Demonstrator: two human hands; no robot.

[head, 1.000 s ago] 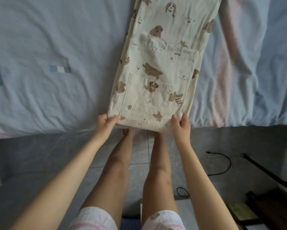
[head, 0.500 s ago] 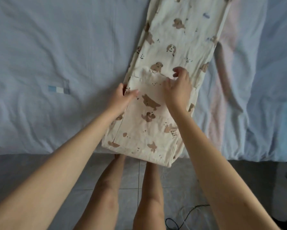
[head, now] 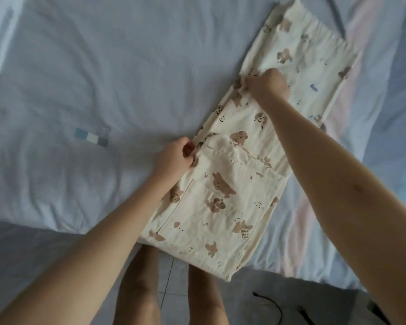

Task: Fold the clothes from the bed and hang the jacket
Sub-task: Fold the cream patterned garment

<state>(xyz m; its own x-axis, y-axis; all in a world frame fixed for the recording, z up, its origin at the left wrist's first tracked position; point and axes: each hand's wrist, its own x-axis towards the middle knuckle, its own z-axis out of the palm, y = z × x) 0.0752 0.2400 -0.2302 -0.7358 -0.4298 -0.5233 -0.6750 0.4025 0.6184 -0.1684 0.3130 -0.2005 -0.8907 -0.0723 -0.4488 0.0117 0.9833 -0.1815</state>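
Printed garment (head: 223, 207), head view: a long narrow strip lying diagonally on the bed (head: 103, 78), right of centre, with its near end just over the bed's front edge and its far end toward the back right. A second ago both hands were at the near hem by the front edge. Half a second ago they were at mid-length, and now they are split. The left hand (head: 173, 158) pinches the strip's left edge about halfway up, thumb against curled fingers. The right hand (head: 266, 85) is further up the same edge, fingers curled into the cloth; it looks like a grip, but the fingertips are hidden. My read: the hem is squared and they're taking hold for the next fold. This piece is partway done, and no jacket is in view. A checked patch (head: 91, 138) shows on the sheet well left of the strip.
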